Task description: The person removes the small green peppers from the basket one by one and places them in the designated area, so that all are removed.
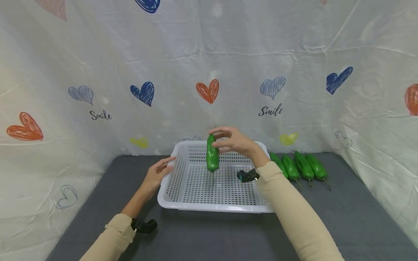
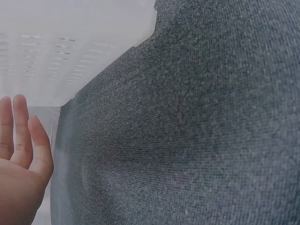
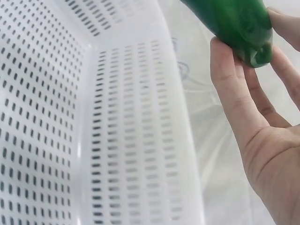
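A glossy green pepper (image 1: 212, 154) hangs over the white plastic basket (image 1: 215, 207), its thin stem pointing down. My right hand (image 1: 233, 140) pinches it by the upper end between thumb and fingers. In the right wrist view the pepper (image 3: 239, 26) sits between the fingertips, beyond the perforated basket wall (image 3: 136, 126). At the basket's left rim is my left hand (image 1: 156, 176), with its fingertips right at the edge. The left wrist view has the same hand (image 2: 21, 168) with fingers nearly straight beside the basket's outer side (image 2: 56, 61).
Several green peppers (image 1: 303, 166) lie side by side on the dark grey table (image 1: 209, 235), right of the basket; the sleeved right arm (image 1: 294, 214) partly passes in front. A pale curtain (image 1: 176, 65) printed with hearts stands behind the table.
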### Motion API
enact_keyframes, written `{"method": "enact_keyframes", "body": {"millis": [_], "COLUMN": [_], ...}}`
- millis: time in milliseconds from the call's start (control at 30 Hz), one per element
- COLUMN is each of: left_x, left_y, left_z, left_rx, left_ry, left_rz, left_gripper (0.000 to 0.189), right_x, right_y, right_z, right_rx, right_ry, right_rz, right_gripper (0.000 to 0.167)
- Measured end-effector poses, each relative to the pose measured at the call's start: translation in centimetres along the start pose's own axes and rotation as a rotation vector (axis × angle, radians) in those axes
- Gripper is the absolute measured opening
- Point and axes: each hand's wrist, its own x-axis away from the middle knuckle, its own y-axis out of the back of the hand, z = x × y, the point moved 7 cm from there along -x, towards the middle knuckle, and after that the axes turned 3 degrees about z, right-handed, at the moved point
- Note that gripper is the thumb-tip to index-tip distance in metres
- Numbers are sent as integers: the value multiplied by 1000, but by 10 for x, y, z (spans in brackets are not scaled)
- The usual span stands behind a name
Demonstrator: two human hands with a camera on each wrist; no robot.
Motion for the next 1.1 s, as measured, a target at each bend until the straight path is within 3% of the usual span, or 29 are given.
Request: {"method": "enact_keyframes", "body": {"millis": [300,567,1100], "left_x": [-1,0,-1], "left_y": [-1,-1,-1], "left_z": [0,0,1], "left_rx": [-17,-38,2], "left_ry": [1,1,11], "left_rz": [8,12,21], "left_gripper": [48,47,47], "right_x": [16,37,76], "right_y": [15,35,84], "right_z": [19,31,33], "right_rx": [37,101,169], "right_ry": [52,76,97], "right_rz": [6,-2,-78], "right_gripper": [50,55,57]}}
